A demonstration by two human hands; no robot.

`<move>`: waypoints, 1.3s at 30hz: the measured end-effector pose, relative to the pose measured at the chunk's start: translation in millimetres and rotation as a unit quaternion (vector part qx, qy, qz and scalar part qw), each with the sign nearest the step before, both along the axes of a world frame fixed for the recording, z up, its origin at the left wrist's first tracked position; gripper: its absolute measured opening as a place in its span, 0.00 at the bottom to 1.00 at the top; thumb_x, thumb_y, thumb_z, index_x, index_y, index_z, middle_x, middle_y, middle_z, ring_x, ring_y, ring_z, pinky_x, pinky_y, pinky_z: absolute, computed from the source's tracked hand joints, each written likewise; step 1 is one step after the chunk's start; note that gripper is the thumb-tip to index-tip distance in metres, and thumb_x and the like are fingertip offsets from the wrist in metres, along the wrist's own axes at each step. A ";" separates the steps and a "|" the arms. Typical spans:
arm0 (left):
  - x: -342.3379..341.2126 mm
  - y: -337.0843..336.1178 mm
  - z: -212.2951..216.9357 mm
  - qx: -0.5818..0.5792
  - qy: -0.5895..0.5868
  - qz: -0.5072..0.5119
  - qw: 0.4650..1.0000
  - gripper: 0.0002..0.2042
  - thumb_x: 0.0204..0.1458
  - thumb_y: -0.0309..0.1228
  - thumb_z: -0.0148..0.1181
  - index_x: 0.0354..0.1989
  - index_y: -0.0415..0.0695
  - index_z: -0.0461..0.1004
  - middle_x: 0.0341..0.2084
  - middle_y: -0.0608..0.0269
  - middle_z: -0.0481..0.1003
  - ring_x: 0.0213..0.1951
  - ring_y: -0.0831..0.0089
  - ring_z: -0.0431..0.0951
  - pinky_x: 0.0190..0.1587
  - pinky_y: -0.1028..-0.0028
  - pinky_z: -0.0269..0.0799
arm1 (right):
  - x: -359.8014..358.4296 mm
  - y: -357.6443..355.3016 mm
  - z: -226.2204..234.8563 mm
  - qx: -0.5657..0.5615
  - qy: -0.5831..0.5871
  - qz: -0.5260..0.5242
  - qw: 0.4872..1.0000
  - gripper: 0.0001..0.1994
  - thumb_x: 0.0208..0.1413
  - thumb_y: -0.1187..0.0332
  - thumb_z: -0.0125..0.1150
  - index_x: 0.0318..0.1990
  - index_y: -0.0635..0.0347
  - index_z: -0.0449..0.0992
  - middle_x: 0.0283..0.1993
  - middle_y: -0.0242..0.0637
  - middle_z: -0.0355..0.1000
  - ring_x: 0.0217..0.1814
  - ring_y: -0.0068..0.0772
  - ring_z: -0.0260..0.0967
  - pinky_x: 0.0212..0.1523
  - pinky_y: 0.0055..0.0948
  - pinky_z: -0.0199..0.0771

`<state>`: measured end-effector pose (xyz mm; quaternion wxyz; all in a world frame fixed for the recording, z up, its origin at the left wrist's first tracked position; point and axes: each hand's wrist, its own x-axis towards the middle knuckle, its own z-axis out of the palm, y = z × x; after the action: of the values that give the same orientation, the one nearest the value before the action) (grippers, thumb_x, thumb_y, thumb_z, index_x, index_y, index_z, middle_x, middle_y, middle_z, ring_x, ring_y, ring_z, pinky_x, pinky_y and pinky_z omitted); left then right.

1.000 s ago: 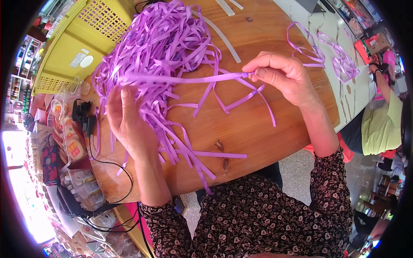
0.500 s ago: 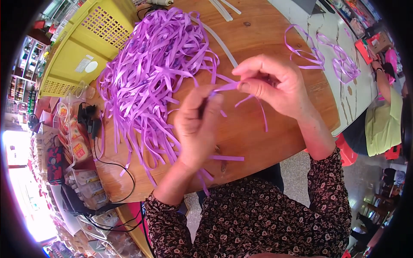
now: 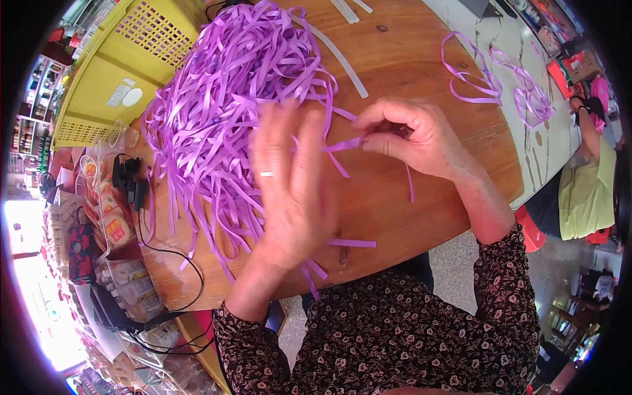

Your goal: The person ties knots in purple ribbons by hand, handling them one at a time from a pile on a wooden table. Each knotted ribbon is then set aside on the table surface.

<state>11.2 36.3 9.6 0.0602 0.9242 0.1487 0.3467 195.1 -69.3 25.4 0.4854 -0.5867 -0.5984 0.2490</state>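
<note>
A large tangled heap of purple ribbons (image 3: 210, 112) lies on the wooden table, spilling toward its near edge. My right hand (image 3: 421, 139) is closed in a pinch on the end of a purple ribbon (image 3: 345, 145), to the right of the heap. That ribbon runs left toward my left hand (image 3: 289, 184) and passes out of sight behind its fingers. My left hand is smeared by motion; its fingers point up and stand apart, over the right side of the heap. Whether it touches any ribbon cannot be made out.
A yellow plastic crate (image 3: 155, 43) stands tilted behind the heap. Loops of purple ribbon (image 3: 532, 105) lie at the right. Pale flat strips (image 3: 342, 62) rest at the back. A black cable (image 3: 197, 268) crosses the left edge. Another person's arm (image 3: 589, 131) shows at far right.
My left hand has let go of the ribbon by my right hand's fingers and moved left, its fingers opening upward. My right hand keeps its pinch, nearly in place.
</note>
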 end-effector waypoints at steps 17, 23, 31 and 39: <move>15.2 -3.1 -8.5 -0.218 -0.043 -0.075 0.972 0.09 0.46 0.19 0.62 0.37 0.39 0.76 0.24 0.61 0.68 0.23 0.72 0.70 0.26 0.73 0.67 | 14.7 -7.8 -4.8 0.061 -0.200 -0.092 0.974 0.11 0.49 0.82 0.60 0.40 0.63 0.77 0.32 0.37 0.75 0.31 0.27 0.73 0.30 0.22 0.72; 12.5 5.4 -3.0 -0.307 -0.071 -0.049 0.948 0.06 0.45 0.20 0.64 0.32 0.39 0.77 0.24 0.60 0.69 0.22 0.73 0.70 0.26 0.76 0.66 | 11.2 -9.6 -1.1 0.125 -0.205 -0.113 0.964 0.09 0.46 0.83 0.62 0.35 0.63 0.78 0.31 0.37 0.74 0.31 0.29 0.74 0.28 0.22 0.72; 1.4 36.6 -6.7 -0.128 0.067 0.007 0.989 0.10 0.43 0.23 0.63 0.36 0.40 0.76 0.33 0.60 0.75 0.39 0.61 0.75 0.45 0.63 0.68 | 14.3 -7.6 -6.3 0.157 -0.210 -0.117 0.958 0.08 0.46 0.82 0.62 0.35 0.63 0.78 0.30 0.36 0.75 0.31 0.29 0.74 0.28 0.22 0.72; 13.5 -8.6 -18.4 -0.396 -0.083 -0.139 0.904 0.15 0.50 0.24 0.61 0.46 0.37 0.71 0.41 0.57 0.74 0.43 0.69 0.75 0.47 0.70 0.69 | 4.6 -8.0 -0.9 0.130 -0.131 -0.063 0.981 0.08 0.45 0.80 0.64 0.36 0.63 0.78 0.31 0.36 0.76 0.31 0.29 0.74 0.30 0.23 0.72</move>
<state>24.7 27.7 -8.8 0.4806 0.8036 0.1384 0.3226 199.7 -77.3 24.5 0.4899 -0.5822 -0.6461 0.0591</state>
